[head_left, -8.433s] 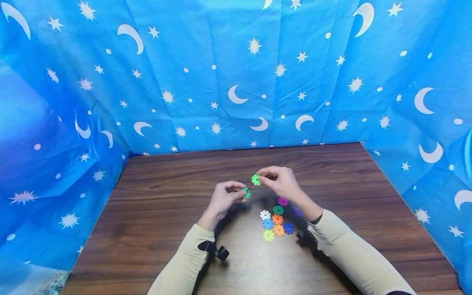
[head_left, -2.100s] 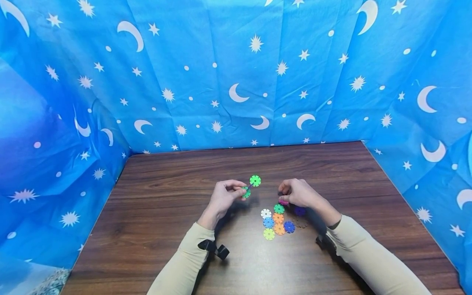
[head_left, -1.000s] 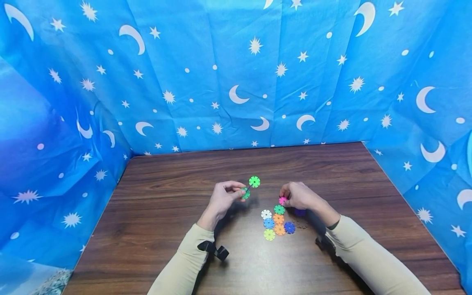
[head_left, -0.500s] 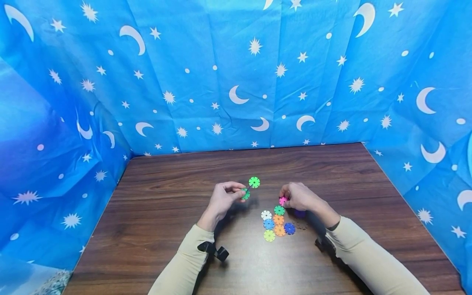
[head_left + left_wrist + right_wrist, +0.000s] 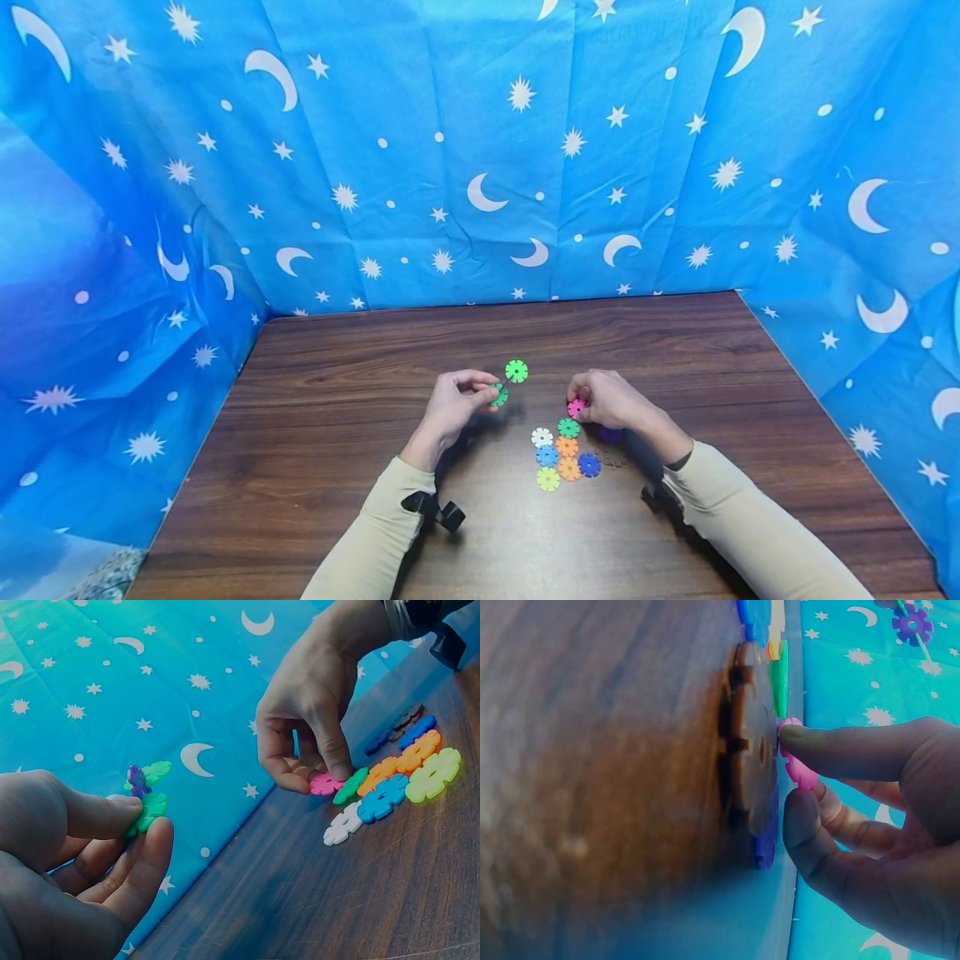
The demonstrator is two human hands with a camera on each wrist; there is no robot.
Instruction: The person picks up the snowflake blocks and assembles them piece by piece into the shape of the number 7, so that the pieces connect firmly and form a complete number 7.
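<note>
In the head view my left hand [image 5: 456, 408] pinches a joined set of notched plastic discs between thumb and fingers. The set has a green disc [image 5: 499, 395] at the fingertips, a purple disc [image 5: 137, 781] crosswise in the middle, and a light green disc [image 5: 516, 372] at the far end. My right hand [image 5: 611, 398], to the right, pinches a pink notched disc [image 5: 801, 766] by its edge, with the thumb on one side. The pink disc is tilted in the right wrist view, close to the tabletop. Just nearer to me lies a loose green disc [image 5: 568, 427].
Flat on the wooden table [image 5: 337, 517] lie a white disc [image 5: 542, 437], a light blue disc [image 5: 547, 456], a yellow-green disc [image 5: 548, 479], two orange discs [image 5: 569, 468], a blue disc [image 5: 589, 464] and a brown disc [image 5: 754, 750]. A purple-blue disc [image 5: 611, 433] is partly under my right hand's shadow.
My right hand has let go of the light green disc, moved right and down, and taken hold of the pink disc. My left hand still holds the joined discs, nearly unmoved.
</note>
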